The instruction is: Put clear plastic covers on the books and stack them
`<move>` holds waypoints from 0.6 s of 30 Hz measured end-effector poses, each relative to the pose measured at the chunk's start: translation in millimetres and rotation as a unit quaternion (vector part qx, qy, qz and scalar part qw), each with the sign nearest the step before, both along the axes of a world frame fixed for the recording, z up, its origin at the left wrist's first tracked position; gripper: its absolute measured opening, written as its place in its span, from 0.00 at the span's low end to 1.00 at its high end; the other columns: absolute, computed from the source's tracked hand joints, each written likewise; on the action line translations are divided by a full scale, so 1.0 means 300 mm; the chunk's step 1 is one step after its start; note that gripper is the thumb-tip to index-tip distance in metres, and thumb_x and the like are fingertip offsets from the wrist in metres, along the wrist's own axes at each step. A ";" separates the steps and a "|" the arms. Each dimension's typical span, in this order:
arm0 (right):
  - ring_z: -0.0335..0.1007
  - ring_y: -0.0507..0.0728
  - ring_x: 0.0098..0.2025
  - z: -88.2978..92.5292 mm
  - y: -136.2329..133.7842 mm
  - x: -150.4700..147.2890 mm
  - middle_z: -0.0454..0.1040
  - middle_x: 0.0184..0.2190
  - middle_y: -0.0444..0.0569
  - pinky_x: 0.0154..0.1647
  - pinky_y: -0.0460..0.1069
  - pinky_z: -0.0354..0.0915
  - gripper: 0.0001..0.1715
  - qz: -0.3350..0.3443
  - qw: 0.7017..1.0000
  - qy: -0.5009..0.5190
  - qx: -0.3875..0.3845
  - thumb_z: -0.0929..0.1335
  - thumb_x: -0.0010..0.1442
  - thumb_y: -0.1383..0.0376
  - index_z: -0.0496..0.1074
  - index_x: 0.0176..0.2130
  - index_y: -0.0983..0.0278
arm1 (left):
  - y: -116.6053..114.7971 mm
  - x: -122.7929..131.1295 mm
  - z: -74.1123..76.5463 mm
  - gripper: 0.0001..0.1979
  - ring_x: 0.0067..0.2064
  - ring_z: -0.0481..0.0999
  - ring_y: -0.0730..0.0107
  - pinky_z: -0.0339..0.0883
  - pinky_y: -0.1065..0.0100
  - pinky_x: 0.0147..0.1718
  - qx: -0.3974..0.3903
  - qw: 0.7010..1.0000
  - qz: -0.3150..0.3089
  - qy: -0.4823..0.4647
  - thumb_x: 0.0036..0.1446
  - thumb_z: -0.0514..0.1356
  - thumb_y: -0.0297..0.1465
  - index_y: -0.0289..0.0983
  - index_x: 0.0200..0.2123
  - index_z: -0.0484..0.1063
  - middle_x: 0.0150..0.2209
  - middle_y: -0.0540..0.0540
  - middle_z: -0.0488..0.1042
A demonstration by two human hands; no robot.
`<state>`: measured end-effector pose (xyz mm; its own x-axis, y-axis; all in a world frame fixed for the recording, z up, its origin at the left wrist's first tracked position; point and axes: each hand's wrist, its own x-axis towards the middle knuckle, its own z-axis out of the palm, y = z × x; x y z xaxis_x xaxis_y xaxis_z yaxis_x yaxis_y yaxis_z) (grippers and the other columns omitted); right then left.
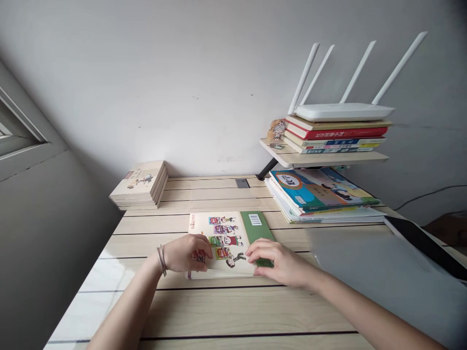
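Observation:
A book [228,228] lies flat on the table, turned sideways to me. Its cover is cream with small cartoon figures, and a green band with a barcode runs down the right side. Over its lower left part is my left hand [185,253], fingers loosely curled and apart from the thumb, with a bracelet at the wrist. My right hand [277,260] hovers at the lower right, across the green band, its fingers bent and spread. Neither hand holds anything that I can see; whether the fingertips touch the cover is unclear.
A stack of matching books [140,187] stands at the back left. At the back right, textbooks [324,192] lie under a small raised shelf [332,159] bearing more books [339,133] and a white router [343,112]. A grey translucent mat [386,282] covers the right side.

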<state>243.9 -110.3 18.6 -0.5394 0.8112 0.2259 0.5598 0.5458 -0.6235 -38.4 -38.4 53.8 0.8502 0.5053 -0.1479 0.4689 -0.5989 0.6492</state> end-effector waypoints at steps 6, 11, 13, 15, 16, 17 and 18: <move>0.67 0.56 0.45 0.010 -0.022 0.026 0.74 0.41 0.51 0.46 0.53 0.64 0.11 0.005 1.000 -0.027 0.003 0.70 0.53 0.63 0.74 0.39 0.61 | 0.007 -0.007 -0.005 0.14 0.35 0.72 0.71 0.67 0.71 0.36 -0.018 1.000 0.009 -0.005 0.43 0.64 0.27 0.37 0.38 0.74 0.40 0.45 0.71; 0.67 0.56 0.45 0.001 -0.016 0.031 0.74 0.41 0.50 0.47 0.53 0.64 0.10 0.009 1.000 -0.015 -0.016 0.71 0.52 0.61 0.75 0.36 0.62 | 0.013 -0.008 -0.009 0.15 0.35 0.72 0.71 0.67 0.70 0.36 -0.025 1.000 0.005 -0.014 0.43 0.66 0.30 0.37 0.38 0.75 0.40 0.45 0.71; 0.67 0.56 0.45 0.000 -0.011 0.035 0.74 0.41 0.50 0.47 0.53 0.64 0.11 0.013 1.000 -0.007 -0.025 0.71 0.52 0.59 0.75 0.36 0.61 | 0.017 -0.010 -0.014 0.16 0.34 0.72 0.72 0.67 0.71 0.36 -0.032 0.999 0.006 -0.021 0.42 0.66 0.32 0.37 0.38 0.75 0.40 0.45 0.72; 0.67 0.56 0.45 0.000 -0.006 0.040 0.74 0.41 0.50 0.47 0.53 0.64 0.11 0.014 0.999 0.000 -0.035 0.71 0.51 0.59 0.75 0.35 0.61 | 0.020 -0.011 -0.020 0.17 0.34 0.71 0.73 0.67 0.71 0.35 -0.039 0.999 0.007 -0.025 0.42 0.67 0.34 0.37 0.38 0.75 0.40 0.45 0.71; 0.67 0.56 0.45 0.000 -0.003 0.042 0.74 0.41 0.50 0.47 0.53 0.64 0.10 0.014 0.999 0.003 -0.040 0.71 0.51 0.59 0.75 0.35 0.61 | 0.021 -0.011 -0.022 0.17 0.33 0.71 0.73 0.67 0.71 0.35 -0.040 0.999 0.007 -0.025 0.41 0.67 0.34 0.37 0.38 0.75 0.39 0.45 0.71; 0.67 0.56 0.45 0.000 -0.001 0.045 0.74 0.41 0.50 0.47 0.53 0.64 0.10 0.014 0.999 0.006 -0.045 0.71 0.52 0.59 0.75 0.35 0.61 | 0.022 -0.011 -0.024 0.18 0.33 0.71 0.73 0.67 0.71 0.34 -0.040 0.999 0.008 -0.024 0.41 0.68 0.35 0.37 0.38 0.75 0.39 0.45 0.71; 0.67 0.56 0.45 -0.001 0.001 0.046 0.74 0.40 0.50 0.47 0.53 0.64 0.10 0.014 0.999 0.009 -0.050 0.71 0.52 0.59 0.75 0.34 0.61 | 0.023 -0.010 -0.025 0.18 0.33 0.71 0.73 0.67 0.71 0.34 -0.039 0.999 0.009 -0.024 0.40 0.68 0.36 0.37 0.37 0.75 0.39 0.45 0.71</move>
<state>257.8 -110.2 18.4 -0.5594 0.8144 0.1546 0.5332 0.4963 -0.6851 -41.5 -31.4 46.3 0.8484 0.5084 -0.1475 0.4464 -0.5375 0.7154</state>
